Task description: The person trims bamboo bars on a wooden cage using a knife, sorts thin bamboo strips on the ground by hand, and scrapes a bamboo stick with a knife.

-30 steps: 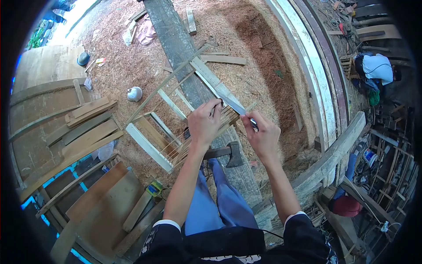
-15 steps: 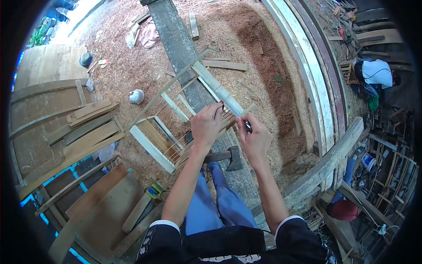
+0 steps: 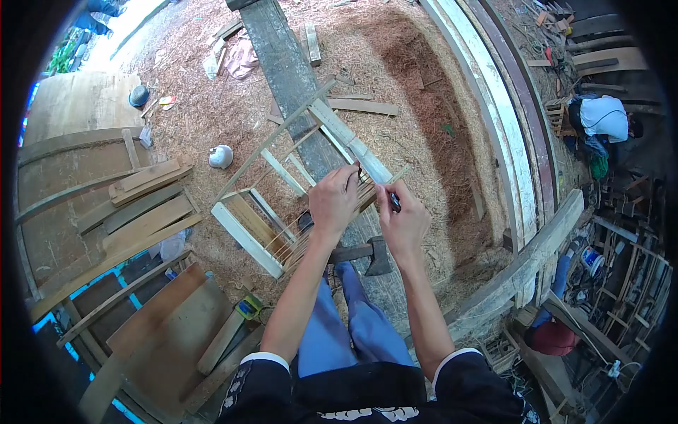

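A slatted wooden frame (image 3: pixel 246 239) with thin sticks along one side stands in front of me across a long weathered plank (image 3: pixel 282 53). My left hand (image 3: pixel 332 201) is closed at its near right corner, with a small dark tip showing at the fingers; what it grips is hidden. Beside the end of the frame's pale rail (image 3: pixel 357 147), my right hand (image 3: pixel 405 225) is closed around a small dark object (image 3: pixel 395 202), mostly covered by the fingers. Below the hands, an axe (image 3: pixel 378 256) lies on the plank, its handle pointing left.
Shavings cover the ground around a white rounded object (image 3: pixel 221 156) and scrap wood (image 3: pixel 364 106). Boards (image 3: pixel 145 180) are stacked at left, near a green-and-black tool (image 3: pixel 248 307). Long beams (image 3: pixel 494 120) run along the right. Another person (image 3: pixel 604 119) bends over at far right.
My right hand has shifted slightly left and its wrist has turned a little. My left hand stays almost in place, and the frame looks nearly unmoved.
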`<state>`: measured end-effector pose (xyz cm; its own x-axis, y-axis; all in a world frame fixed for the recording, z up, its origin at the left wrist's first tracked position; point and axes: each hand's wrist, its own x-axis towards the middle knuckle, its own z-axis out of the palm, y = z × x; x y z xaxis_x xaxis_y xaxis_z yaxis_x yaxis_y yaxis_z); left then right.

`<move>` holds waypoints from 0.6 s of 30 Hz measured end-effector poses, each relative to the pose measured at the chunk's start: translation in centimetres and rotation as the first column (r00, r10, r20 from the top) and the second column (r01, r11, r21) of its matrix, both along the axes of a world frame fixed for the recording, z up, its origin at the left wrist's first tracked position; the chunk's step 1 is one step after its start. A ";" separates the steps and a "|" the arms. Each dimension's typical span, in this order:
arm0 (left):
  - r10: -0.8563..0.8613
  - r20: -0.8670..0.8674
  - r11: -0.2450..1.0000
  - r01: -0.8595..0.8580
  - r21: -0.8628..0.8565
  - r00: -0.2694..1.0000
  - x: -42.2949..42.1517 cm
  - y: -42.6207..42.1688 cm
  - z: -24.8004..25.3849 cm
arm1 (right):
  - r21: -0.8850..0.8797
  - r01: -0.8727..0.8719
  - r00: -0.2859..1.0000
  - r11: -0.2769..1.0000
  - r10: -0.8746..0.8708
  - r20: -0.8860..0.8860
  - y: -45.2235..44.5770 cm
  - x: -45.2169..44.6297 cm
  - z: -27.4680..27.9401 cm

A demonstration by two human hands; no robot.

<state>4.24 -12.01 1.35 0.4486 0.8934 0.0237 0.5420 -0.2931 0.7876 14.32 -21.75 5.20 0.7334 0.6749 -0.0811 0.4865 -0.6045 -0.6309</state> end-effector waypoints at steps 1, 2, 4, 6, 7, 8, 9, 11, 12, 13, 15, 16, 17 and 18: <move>0.000 -0.004 1.000 0.000 0.007 1.000 -0.1 0.0 -0.1 | -0.011 0.007 1.000 1.000 -0.007 -0.008 0.1 0.0 0.1; -0.001 -0.009 1.000 0.001 0.012 1.000 -0.1 0.0 -0.1 | -0.023 0.014 1.000 1.000 -0.014 -0.016 0.2 -0.1 0.3; 0.003 -0.035 1.000 -0.003 0.011 0.999 0.1 0.0 0.3 | -0.025 0.041 0.999 0.999 -0.042 -0.032 0.5 -0.2 0.7; 0.024 -0.053 1.000 -0.024 0.001 0.998 0.2 0.1 0.4 | -0.020 0.049 0.997 0.999 -0.050 -0.052 1.0 -0.4 0.6; 0.039 -0.057 0.999 -0.040 -0.010 0.998 0.4 0.0 0.3 | -0.013 0.048 0.997 0.999 -0.049 -0.061 1.3 -0.4 0.5; 0.054 -0.060 0.998 -0.056 -0.022 0.997 0.5 0.0 0.2 | -0.008 0.047 0.997 0.999 -0.047 -0.068 1.5 -0.3 0.4; 0.058 -0.050 0.998 -0.059 -0.014 0.997 0.7 -0.1 0.1 | -0.027 0.049 0.996 0.998 -0.050 -0.072 1.5 -0.2 0.4; 0.066 -0.027 0.998 -0.066 0.002 0.997 1.1 -0.1 0.0 | -0.063 0.052 0.995 0.997 -0.057 -0.078 1.6 0.2 0.4; 0.048 -0.047 0.999 -0.048 0.008 0.998 1.1 -0.4 0.2 | -0.044 0.039 0.998 0.998 -0.041 -0.044 1.9 0.1 0.4; 0.031 -0.070 0.999 -0.030 0.014 0.997 1.0 -1.0 0.4 | -0.025 0.025 1.000 0.999 -0.026 -0.012 2.1 -0.1 0.4; 0.014 -0.089 1.000 -0.012 0.023 0.996 0.9 -1.0 0.5 | 0.004 0.011 1.000 1.000 -0.011 0.013 2.5 -0.2 0.2; 0.019 -0.082 1.000 -0.017 0.019 0.996 0.8 -1.0 0.4 | 0.008 0.006 1.000 1.000 -0.006 0.008 2.5 -0.2 -0.1; 0.023 -0.074 1.000 -0.021 0.016 0.997 0.8 -0.9 0.3 | 0.012 0.002 1.000 1.000 -0.002 0.004 2.5 -0.1 -0.3; 0.017 -0.083 1.000 -0.017 0.011 0.996 0.8 -0.9 0.3 | 0.013 -0.002 1.000 1.000 0.001 0.006 2.4 -0.1 -0.4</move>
<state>5.06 -12.92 1.64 0.4342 0.9008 -0.0044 0.6106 -0.2908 0.7366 14.26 -19.37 4.77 0.7329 0.6770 -0.0676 0.4912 -0.5953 -0.6358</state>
